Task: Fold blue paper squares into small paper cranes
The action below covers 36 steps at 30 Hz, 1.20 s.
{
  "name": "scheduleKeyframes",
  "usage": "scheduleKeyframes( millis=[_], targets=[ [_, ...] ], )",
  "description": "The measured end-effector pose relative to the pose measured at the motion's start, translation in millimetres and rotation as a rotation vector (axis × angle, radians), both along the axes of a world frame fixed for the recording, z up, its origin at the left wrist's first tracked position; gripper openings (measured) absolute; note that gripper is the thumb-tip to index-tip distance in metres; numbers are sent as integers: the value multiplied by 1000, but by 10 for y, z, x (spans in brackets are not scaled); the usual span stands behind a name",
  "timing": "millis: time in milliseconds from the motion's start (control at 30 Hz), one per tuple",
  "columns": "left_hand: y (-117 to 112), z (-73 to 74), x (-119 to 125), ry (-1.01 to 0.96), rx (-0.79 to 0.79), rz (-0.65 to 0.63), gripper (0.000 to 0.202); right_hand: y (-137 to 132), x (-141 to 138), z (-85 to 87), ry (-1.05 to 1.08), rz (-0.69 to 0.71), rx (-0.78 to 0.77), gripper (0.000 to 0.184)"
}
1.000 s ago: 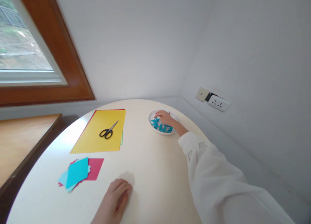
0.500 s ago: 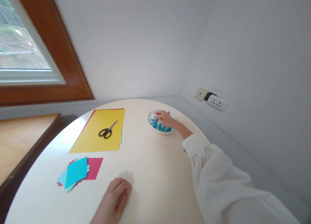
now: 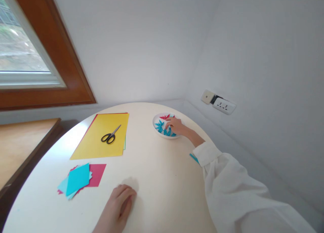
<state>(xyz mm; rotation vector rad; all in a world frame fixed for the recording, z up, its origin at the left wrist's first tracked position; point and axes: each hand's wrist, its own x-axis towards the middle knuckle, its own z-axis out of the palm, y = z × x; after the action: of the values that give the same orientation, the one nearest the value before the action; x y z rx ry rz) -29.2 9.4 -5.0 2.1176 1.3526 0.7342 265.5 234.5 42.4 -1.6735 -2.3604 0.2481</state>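
My right hand [image 3: 175, 125] reaches over a white plate [image 3: 155, 126] near the far right of the table. Its fingers are bent and parted, with nothing visible between them. On the plate lie spiky blue paper cutouts [image 3: 160, 126] and red paper cutouts [image 3: 165, 117], some of them hidden under the hand. My left hand [image 3: 120, 200] rests at the near edge, fingers curled toward the thumb, and no object shows in it. Left of it lies a pile of blue paper squares [image 3: 78, 179] on a dark pink sheet [image 3: 98, 175].
Black-handled scissors [image 3: 110, 136] lie on a yellow sheet [image 3: 92, 138], with red and green sheets under it. A narrow blue strip [image 3: 194, 157] sits beside my right sleeve. The round table [image 3: 152, 179] stands by a wall with a socket [image 3: 224, 106].
My right hand has drawn back slightly to the right over the plate, uncovering more of the red and blue cutouts. My left hand stays in place.
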Motion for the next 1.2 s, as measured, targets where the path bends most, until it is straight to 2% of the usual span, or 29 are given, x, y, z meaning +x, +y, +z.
scheduleKeyframes(
  millis=[267,433,667,800,1000,1200],
  targets=[
    [4,-12,-28,-5,-22,-8,26,-46,116,17,-35,-23,-5,37],
    [7,-8,-27,-10,-17,-13,27,-96,167,35,-49,-25,-25,42],
    [26,0,-41,-18,20,-21,25,-139,304,73,-99,-163,13,37],
    [42,-4,-45,-22,21,-20,25,-160,315,45,-106,-141,-12,40],
    [7,-20,-27,-30,27,-19,25,-146,266,44,-86,-148,38,46],
    [-21,-28,-9,-34,25,-9,24,-138,226,-3,-82,-119,6,43]
  ],
)
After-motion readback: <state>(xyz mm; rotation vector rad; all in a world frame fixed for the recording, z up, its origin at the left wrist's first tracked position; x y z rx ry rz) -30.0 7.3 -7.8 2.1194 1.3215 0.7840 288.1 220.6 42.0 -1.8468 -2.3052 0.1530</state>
